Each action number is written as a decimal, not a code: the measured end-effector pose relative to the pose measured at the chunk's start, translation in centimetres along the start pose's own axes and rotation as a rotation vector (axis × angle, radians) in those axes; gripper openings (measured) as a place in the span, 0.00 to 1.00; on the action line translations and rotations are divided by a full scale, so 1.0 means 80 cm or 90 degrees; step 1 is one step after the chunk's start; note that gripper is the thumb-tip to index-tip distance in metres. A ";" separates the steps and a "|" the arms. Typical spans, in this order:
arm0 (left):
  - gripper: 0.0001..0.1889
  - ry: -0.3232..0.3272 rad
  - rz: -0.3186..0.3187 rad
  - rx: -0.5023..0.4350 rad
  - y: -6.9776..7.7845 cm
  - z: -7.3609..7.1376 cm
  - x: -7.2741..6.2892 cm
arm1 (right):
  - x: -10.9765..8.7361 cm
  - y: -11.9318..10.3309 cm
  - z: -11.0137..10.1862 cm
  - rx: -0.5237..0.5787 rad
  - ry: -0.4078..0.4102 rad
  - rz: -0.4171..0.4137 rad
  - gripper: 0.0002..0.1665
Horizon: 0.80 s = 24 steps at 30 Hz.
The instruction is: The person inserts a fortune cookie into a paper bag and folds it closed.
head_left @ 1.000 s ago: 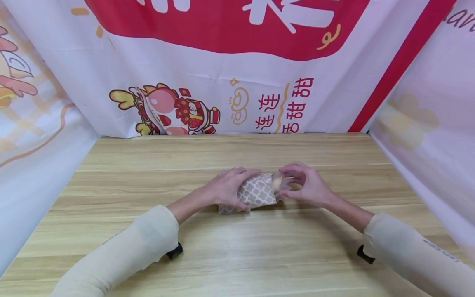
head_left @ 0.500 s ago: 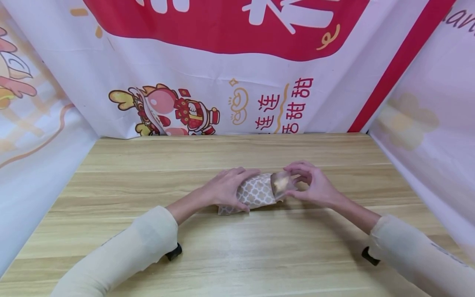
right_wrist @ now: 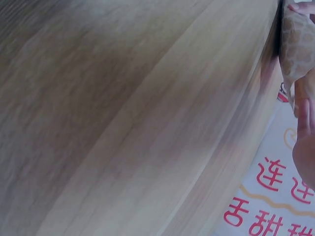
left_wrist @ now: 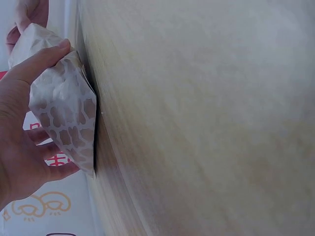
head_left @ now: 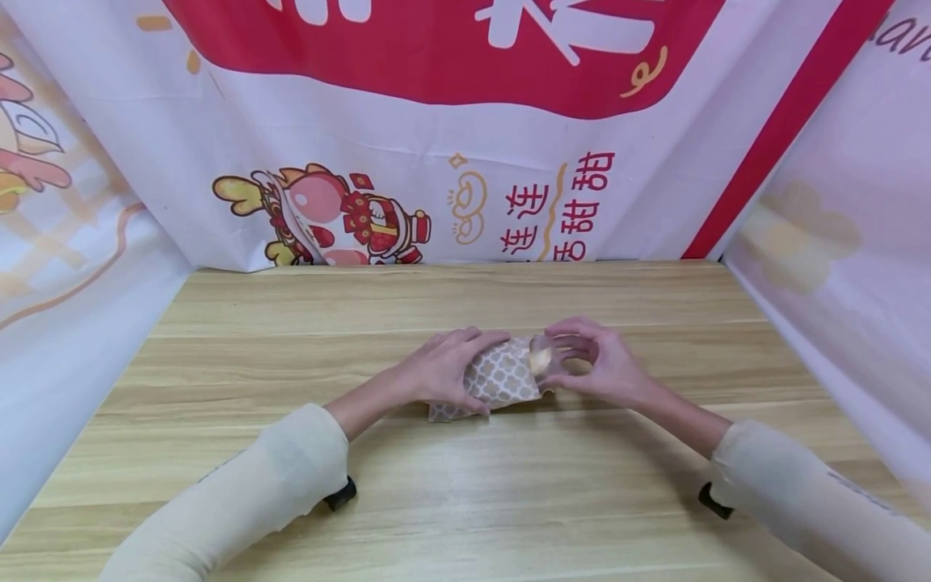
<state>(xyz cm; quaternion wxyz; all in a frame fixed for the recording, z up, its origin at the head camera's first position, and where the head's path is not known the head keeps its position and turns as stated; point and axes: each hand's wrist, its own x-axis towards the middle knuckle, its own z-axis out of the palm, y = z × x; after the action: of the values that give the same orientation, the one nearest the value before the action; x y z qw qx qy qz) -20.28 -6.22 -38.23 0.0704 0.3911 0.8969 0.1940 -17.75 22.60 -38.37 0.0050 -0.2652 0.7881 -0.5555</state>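
A tan paper bag with a white lattice pattern (head_left: 502, 376) lies on its side on the table, its mouth facing right. My left hand (head_left: 442, 370) grips the bag across its closed half; in the left wrist view the thumb (left_wrist: 47, 59) lies over one face and the fingers come round the other. At the mouth, a clear plastic packet (head_left: 541, 360) with something pale yellow inside sits partly in the bag. The fingers and thumb of my right hand (head_left: 614, 368) hold the packet's outer end. What lies deeper in the bag is hidden.
The wood-grain table (head_left: 465, 501) spreads around both hands. A printed white and red cloth (head_left: 436, 162) hangs along its back edge, and more printed cloth stands at the left and right sides.
My right hand shifted right with the packet, showing more of it, then came back left, so less of the packet shows now. The left hand and the bag stayed nearly still.
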 end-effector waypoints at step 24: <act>0.61 0.003 -0.008 -0.007 0.000 0.002 0.003 | -0.008 -0.005 -0.008 0.122 -0.067 0.109 0.33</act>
<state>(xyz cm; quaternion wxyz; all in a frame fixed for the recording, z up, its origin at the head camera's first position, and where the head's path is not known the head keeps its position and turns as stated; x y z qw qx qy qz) -20.40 -6.02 -38.33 0.0716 0.3849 0.8983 0.1995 -17.21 23.33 -37.96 0.1189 -0.2242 0.7498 -0.6111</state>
